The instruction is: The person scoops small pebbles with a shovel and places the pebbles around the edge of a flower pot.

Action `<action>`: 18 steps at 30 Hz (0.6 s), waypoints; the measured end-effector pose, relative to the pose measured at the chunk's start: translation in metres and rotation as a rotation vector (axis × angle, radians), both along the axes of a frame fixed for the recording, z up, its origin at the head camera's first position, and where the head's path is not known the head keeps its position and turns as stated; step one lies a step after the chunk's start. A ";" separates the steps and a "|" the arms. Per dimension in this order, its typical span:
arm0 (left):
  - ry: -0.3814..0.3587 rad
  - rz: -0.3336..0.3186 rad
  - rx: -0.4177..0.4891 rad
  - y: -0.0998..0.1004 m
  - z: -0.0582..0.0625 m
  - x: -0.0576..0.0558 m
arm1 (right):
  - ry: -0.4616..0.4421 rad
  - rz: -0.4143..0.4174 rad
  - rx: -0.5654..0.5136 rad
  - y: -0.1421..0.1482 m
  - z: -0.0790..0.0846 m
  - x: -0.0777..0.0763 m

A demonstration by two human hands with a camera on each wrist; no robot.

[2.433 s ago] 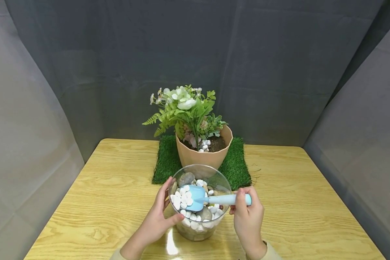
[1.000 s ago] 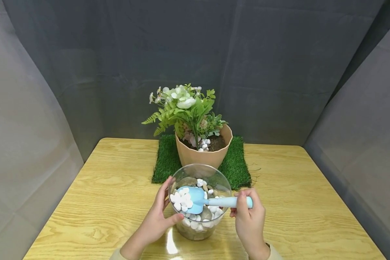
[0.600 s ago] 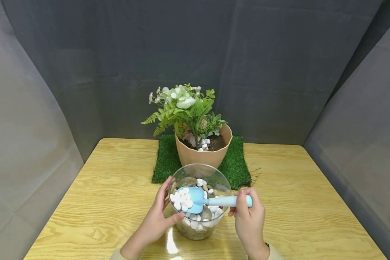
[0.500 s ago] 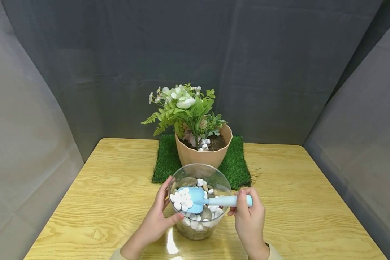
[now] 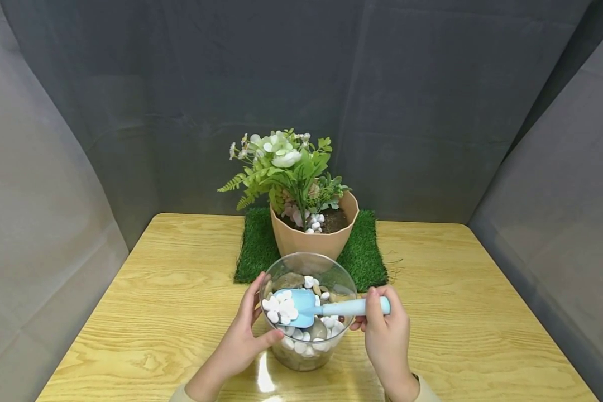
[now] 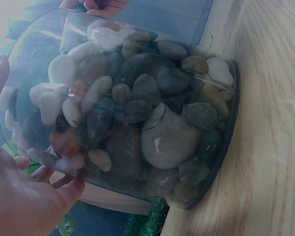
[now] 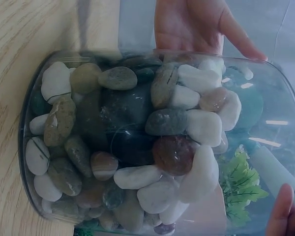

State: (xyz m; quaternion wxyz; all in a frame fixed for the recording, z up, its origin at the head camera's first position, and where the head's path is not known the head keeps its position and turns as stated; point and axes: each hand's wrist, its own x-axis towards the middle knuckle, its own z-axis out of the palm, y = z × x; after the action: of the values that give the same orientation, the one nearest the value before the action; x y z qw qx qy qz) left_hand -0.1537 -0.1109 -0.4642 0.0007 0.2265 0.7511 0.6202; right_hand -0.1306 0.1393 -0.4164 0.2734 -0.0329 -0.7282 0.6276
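In the head view a clear vase (image 5: 304,357) of mixed stones stands on the table. My left hand (image 5: 245,335) holds its left side, thumb at the near rim and fingers around the far side. My right hand (image 5: 386,335) grips the handle of a light blue hand trowel (image 5: 344,307). The trowel's blade is inside the vase mouth, pointing left, with a heap of white pebbles (image 5: 279,307) on it. Through the vase wall, the right wrist view shows white, brown and dark stones (image 7: 128,108). The left hand's fingers (image 6: 69,189) touch the wall in the left wrist view.
Right behind the vase, a peach flowerpot (image 5: 309,243) with soil, white pebbles and flowering plants (image 5: 286,162) stands on a green artificial grass mat (image 5: 367,262). The wooden table (image 5: 181,279) is bordered by grey cloth (image 5: 407,111) behind and at both sides.
The trowel's blade dipped slightly after the earliest frame. In the last half second its handle has risen a little with my right hand. My left hand and the vase stay put.
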 end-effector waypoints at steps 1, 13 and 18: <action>0.000 0.000 -0.001 0.000 0.000 0.000 | 0.002 0.001 0.002 0.000 0.000 0.000; 0.008 -0.003 -0.005 0.000 -0.001 -0.001 | 0.019 0.021 0.038 0.003 -0.002 0.002; 0.015 -0.013 0.003 0.000 -0.002 -0.001 | 0.011 0.024 0.032 0.003 -0.002 0.002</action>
State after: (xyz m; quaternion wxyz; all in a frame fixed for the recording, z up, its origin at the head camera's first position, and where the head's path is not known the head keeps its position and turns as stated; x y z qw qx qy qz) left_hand -0.1546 -0.1112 -0.4658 -0.0012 0.2357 0.7487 0.6195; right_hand -0.1290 0.1426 -0.4186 0.2701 -0.0162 -0.7372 0.6192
